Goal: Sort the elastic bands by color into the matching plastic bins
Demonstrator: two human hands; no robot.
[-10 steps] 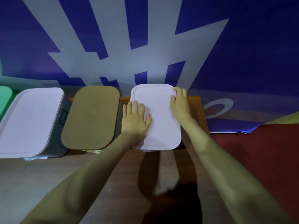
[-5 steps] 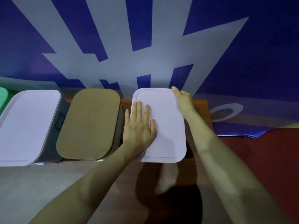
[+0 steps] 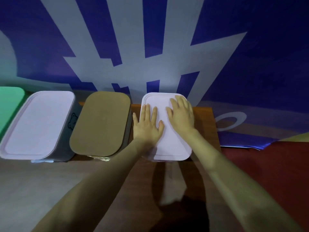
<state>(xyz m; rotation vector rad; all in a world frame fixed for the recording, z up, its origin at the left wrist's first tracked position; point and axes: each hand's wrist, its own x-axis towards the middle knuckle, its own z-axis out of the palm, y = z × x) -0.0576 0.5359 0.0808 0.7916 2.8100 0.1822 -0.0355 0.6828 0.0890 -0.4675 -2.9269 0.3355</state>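
Four lidded plastic bins stand in a row at the foot of a blue-and-white printed banner (image 3: 150, 47). Far left, cut by the frame edge: a green rounded lid (image 3: 10, 101). Second: a grey plastic bin (image 3: 68, 141) with a small bear outline on its side, closed by a pale lilac rectangular lid (image 3: 38, 123). Third: a bin under a flat tan lid (image 3: 100, 124) with rounded corners. Fourth: a bin under a second pale lilac lid (image 3: 173, 148), standing on an orange-brown wooden board (image 3: 205, 121). The left hand (image 3: 148, 126) lies palm down on the left part of this lid, fingers straight and slightly spread, gripping nothing. The right hand (image 3: 181, 114) lies palm down on the far right part of the same lid, fingers likewise straight. The two hands are just beside each other, apart. What the bins hold is hidden under the lids. Right of the board: a dark red surface (image 3: 267, 173). Foreground left: a grey-brown tabletop (image 3: 33, 190).
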